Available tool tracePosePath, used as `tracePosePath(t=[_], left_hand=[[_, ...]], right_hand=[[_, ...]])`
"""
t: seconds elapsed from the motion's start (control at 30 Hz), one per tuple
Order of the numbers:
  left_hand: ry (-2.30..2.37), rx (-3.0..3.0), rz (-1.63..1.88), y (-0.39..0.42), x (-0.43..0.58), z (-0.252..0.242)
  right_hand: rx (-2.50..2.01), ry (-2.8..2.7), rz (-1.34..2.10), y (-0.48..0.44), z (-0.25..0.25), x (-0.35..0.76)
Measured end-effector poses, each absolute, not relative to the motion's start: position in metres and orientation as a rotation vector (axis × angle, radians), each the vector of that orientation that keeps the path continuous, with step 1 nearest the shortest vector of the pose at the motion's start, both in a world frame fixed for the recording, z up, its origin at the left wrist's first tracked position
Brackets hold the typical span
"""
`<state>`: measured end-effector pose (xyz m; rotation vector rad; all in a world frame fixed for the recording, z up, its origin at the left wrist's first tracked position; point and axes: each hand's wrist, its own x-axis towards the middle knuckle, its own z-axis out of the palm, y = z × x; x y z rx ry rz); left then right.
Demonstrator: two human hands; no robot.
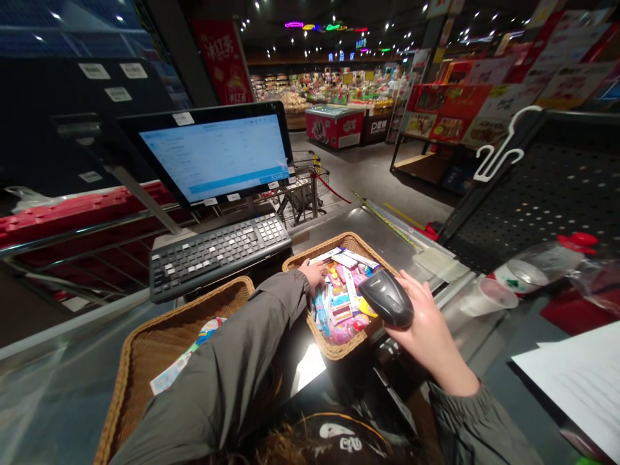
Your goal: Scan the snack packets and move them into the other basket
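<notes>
My right hand is wrapped round a dark handheld barcode scanner, held over the near right corner of a wicker basket. That basket is filled with several small colourful packaged items. My left hand reaches into the basket's left side and rests among the packets; its fingers are partly hidden, so I cannot make out whether they grip one. A second wicker basket sits to the left under my grey sleeve, with a packet lying in it.
A black keyboard and a lit till monitor stand behind the baskets. White paper sheets, a plastic cup and a clear bag lie on the counter at right. A black pegboard panel rises beyond; shop aisles lie further back.
</notes>
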<state>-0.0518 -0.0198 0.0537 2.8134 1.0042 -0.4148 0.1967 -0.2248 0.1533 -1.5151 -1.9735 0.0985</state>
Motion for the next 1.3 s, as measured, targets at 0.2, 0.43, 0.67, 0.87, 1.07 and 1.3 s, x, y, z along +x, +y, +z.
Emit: tracePosePath(t=[0.2,0.43,0.67,0.87,1.07,1.3], left_hand=[[0.893,2.841,-0.411,-0.023,-0.055,0.059],[0.844,2.830,-0.358,-0.027,-0.061,0.078],[0.818,3.080,0.044,-0.064,-0.093,0.159],[1.129,3.069,0.653,-0.113,-0.148,0.216],[1.406,3.067,1.080,-0.166,-0.205,0.255],[1.693,3.063,1.203,-0.222,-0.260,0.265]], right_hand=[[-1.522,-1.974,0.108,-0.231,0.157,0.194],[-1.511,-1.984,0.066,-0.239,0.159,0.192],[-1.442,-1.983,0.010,-0.242,0.166,0.177],[-1.258,-2.088,-0.003,-0.240,0.189,0.143],[-0.999,-2.200,-0.048,-0.241,0.218,0.090],[-0.749,-2.317,-0.043,-0.250,0.229,0.032]])
